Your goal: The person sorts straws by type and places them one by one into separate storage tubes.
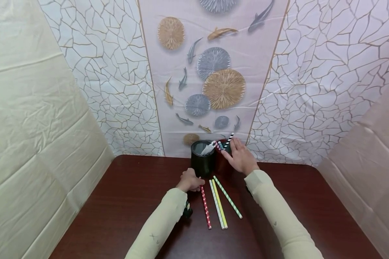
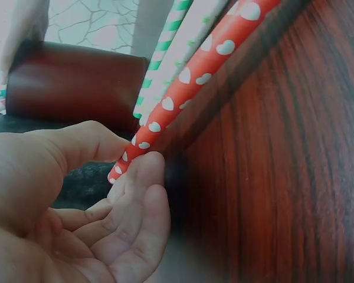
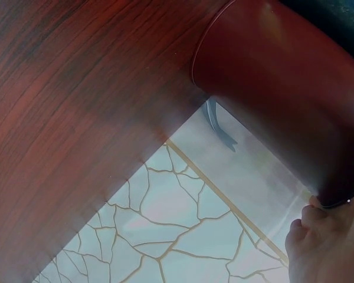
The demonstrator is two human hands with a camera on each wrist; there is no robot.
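My left hand point(image 1: 190, 180) pinches the near-black cup's side end of a red paper straw with white hearts point(image 2: 203, 65) between thumb and fingers. The straw slants toward the front of the table. My right hand point(image 1: 243, 157) holds the dark red cylindrical cup point(image 3: 271, 76) near its rim, thumb toward the front and fingers along the right side. A black-and-white striped straw point(image 1: 228, 141) leans out of this cup beside my fingers, with other striped straws at its left. Close against it stands a black cup point(image 1: 202, 165), just beyond my left hand.
To the right of the red straw lie a white straw point(image 1: 216, 205), a yellow straw point(image 1: 220, 205) and a green-striped straw point(image 1: 228, 197). A crumpled white piece point(image 1: 209, 148) overlaps the black cup's rim. Patterned cloth point(image 1: 197, 90) hangs behind the brown table point(image 1: 126, 205).
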